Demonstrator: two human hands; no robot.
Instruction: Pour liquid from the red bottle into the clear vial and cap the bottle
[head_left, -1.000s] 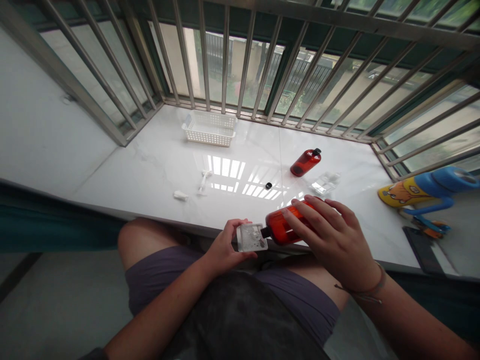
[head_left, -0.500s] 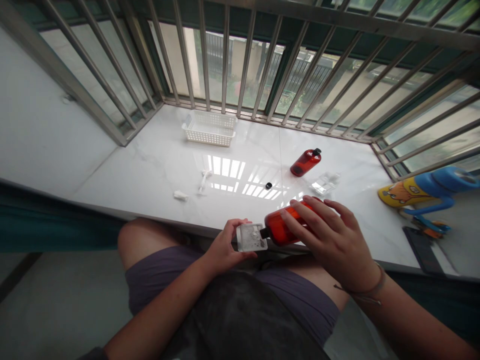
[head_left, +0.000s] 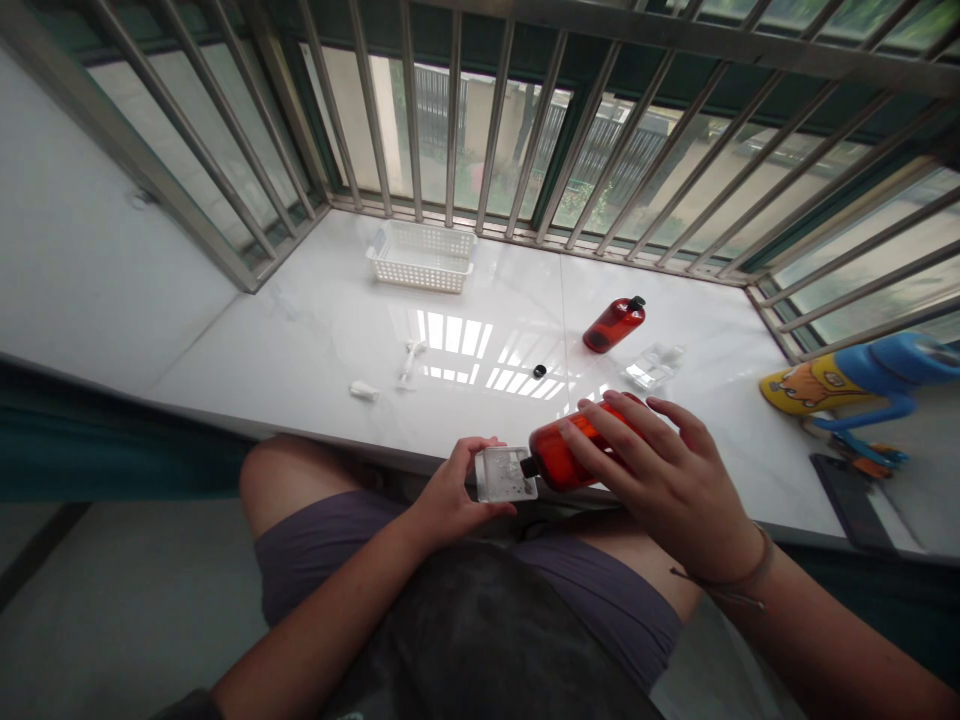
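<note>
My left hand [head_left: 450,490] grips a small square clear plastic container [head_left: 506,473] above the edge of the marble sill. My right hand [head_left: 664,480] wraps over an amber plastic bottle [head_left: 559,458], which lies tilted. The bottle's black neck overlaps the container's right edge, and any opening there is hidden. Farther out on the marble, a black bottle cap [head_left: 539,371] lies by itself. A second amber bottle [head_left: 615,325], with a black top, lies beyond my right hand, and a clear plastic container [head_left: 652,366] lies to its right.
A white slotted plastic basket [head_left: 420,257] stands against the barred window. A small pump part [head_left: 410,363] and a white scrap [head_left: 364,391] lie on the marble [head_left: 300,340]. A blue-and-yellow cartoon object [head_left: 840,382] and a dark phone [head_left: 851,500] are at right.
The whole view has shifted slightly. Both hands still hold the same things, with the bottle's neck in nearly the same place at the container's edge.
</note>
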